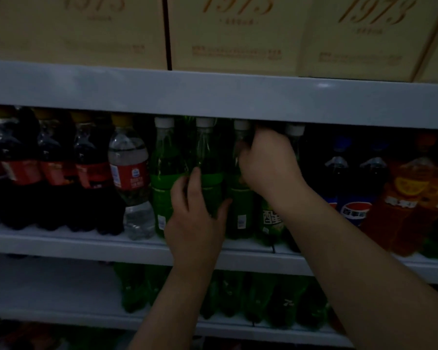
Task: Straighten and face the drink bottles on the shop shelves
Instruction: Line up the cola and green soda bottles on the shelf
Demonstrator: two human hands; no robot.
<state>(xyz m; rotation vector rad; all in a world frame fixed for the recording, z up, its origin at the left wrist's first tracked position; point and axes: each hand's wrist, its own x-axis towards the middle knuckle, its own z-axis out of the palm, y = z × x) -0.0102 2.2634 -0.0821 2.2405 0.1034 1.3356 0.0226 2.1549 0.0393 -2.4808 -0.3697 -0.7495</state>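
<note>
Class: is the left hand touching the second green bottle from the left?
Touching. Head view: the left hand curls round the green bottle at its label.

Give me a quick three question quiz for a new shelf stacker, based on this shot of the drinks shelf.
1. True or false: the left hand has its grip on the body of a green bottle.
2. What stands directly left of the row of green bottles? A) a milk carton B) a clear bottle with a red label C) a tin can
3. Fill in: the caps on the green bottles are ___.

Key: 1 true; 2 B; 3 white.
</note>
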